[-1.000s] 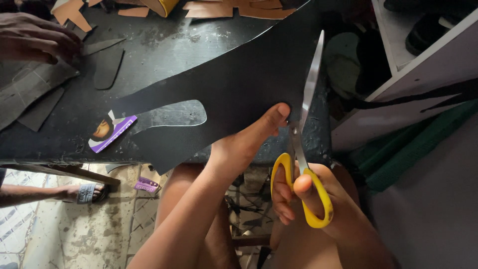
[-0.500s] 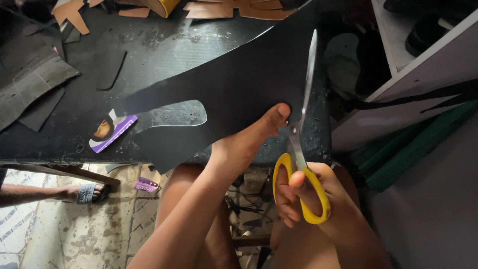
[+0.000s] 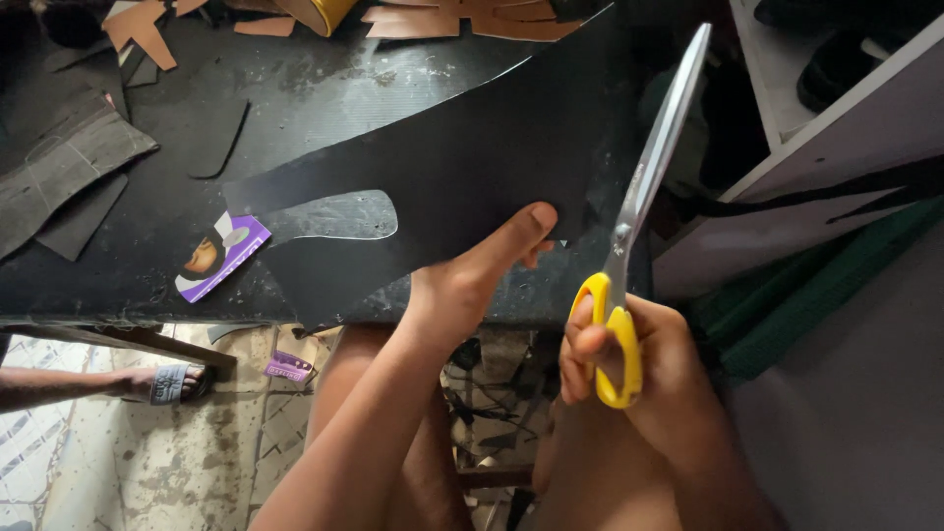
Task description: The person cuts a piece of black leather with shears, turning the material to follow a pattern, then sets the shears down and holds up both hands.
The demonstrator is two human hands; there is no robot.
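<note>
— what are the hands doing?
— the left hand (image 3: pixel 472 280) pinches the near edge of a large black sheet (image 3: pixel 472 147), thumb on top, holding it over the dark bench (image 3: pixel 118 285). the right hand (image 3: pixel 629 364) grips yellow-handled scissors (image 3: pixel 634 231), fingers through the loops, blades shut and pointing away along the sheet's right edge.
— anything else there?
— a purple card (image 3: pixel 221 258) beside the sheet's long cut-out, and tan scraps (image 3: pixel 462 20) at the far edge.

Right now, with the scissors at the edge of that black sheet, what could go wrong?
The left hand pinches the black sheet close beside the scissors, so the thumb could be nicked. The sheet is held at one spot only and may flex, pulling the cut off line. The right hand works near the white shelf and could bump it.
</note>
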